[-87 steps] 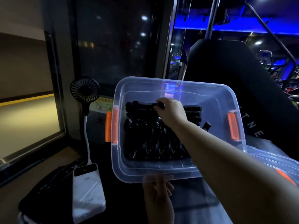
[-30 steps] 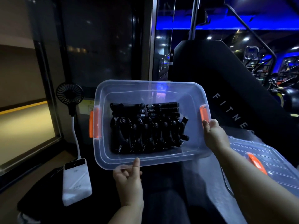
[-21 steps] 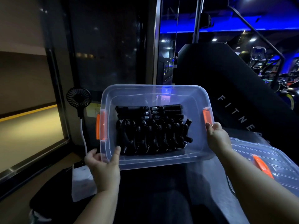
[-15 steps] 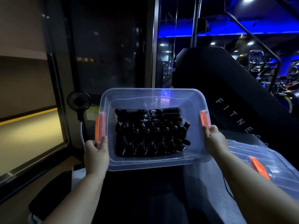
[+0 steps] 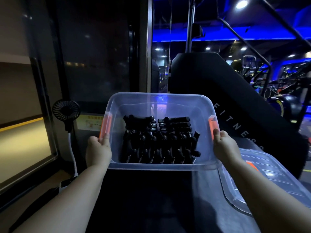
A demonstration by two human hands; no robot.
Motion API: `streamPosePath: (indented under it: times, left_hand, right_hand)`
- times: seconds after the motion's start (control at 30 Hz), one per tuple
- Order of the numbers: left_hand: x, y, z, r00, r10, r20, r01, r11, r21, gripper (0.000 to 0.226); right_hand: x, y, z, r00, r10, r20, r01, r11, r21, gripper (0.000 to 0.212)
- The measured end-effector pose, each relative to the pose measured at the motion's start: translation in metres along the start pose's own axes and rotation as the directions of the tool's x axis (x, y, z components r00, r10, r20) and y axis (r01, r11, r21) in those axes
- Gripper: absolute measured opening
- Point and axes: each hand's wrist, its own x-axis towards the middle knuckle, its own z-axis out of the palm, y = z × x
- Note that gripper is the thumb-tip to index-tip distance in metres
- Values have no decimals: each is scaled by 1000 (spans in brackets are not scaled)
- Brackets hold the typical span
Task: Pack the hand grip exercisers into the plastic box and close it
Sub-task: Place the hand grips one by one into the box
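Observation:
A clear plastic box [image 5: 159, 100] with orange side latches is held up in front of me, open, without its lid. Several black hand grip exercisers [image 5: 159, 142] lie packed in rows on its bottom. My left hand [image 5: 98, 151] grips the box's left rim just below the left orange latch [image 5: 106, 126]. My right hand [image 5: 224, 145] grips the right rim below the right latch [image 5: 212, 125]. The clear lid [image 5: 269, 180], with an orange clip, lies flat to the lower right.
A small black fan [image 5: 66, 110] on a white stalk stands to the left by a dark window frame. A large black machine marked FITNESS [image 5: 235, 101] rises behind the box. A dark surface [image 5: 143, 199] lies below the box.
My right hand left the exercisers and took the box's right rim. My left hand shifted from the front edge to the left rim. The box now sits level between both hands.

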Motion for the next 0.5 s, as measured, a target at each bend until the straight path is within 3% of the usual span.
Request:
streamPosePath:
  times: [0.13, 0.27, 0.37, 0.5]
  left_hand:
    - [14, 6, 6, 995, 45, 88, -62, 978, 197, 46]
    - [41, 18, 10, 975, 133, 179, -201, 873, 444, 58]
    - [55, 37, 21, 958, 192, 211, -266, 870, 416, 53]
    - [64, 38, 29, 961, 210, 182, -263, 895, 360, 57]
  right_hand:
    - [3, 6, -8, 999, 30, -15, -30, 1000, 3, 47]
    - [6, 4, -7, 999, 47, -27, -47, 999, 4, 47]
    - [8, 4, -8, 996, 80, -35, -81, 995, -51, 48]
    - [19, -3, -12, 996, 77, -51, -88, 961, -261, 56]
